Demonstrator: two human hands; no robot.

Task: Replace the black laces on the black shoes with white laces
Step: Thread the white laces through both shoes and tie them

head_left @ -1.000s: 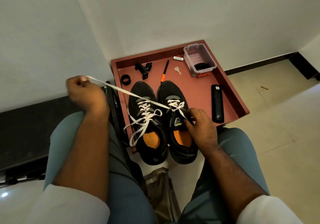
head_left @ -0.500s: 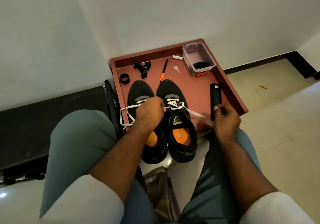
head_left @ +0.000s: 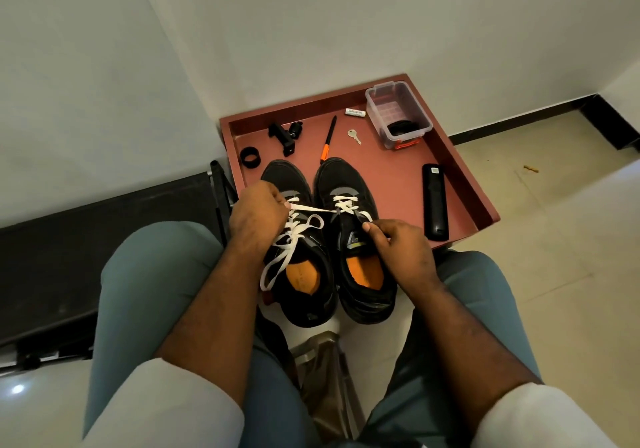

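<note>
Both hands have shifted since the earlier frame: the left hand (head_left: 258,213), half a second ago lying over the left shoe, now pinches one end of the flat white lace (head_left: 313,209) and draws it leftward, while the right hand (head_left: 398,246) has come in from beside the long black remote-shaped bar (head_left: 435,201) to the right black mesh shoe (head_left: 353,236). Its thumb and fingers are curled at the eyelet row, apparently pinching the lace's other end, though the exact contact is partly hidden. Judged from the lace stretched taut between the hands, the step in hand is tightening a low crossing before threading the next eyelet; the right-hand grip steadies the shoe against that pull.

White lacing on the right shoe covers only the eyelets nearest the toe. The left black mesh shoe (head_left: 294,260) carries white lacing further up, with loose ends trailing over its orange insole. Both shoes stand side by side at the near edge of the dark red tray surface (head_left: 464,170), within easy reach of the seated person
</note>
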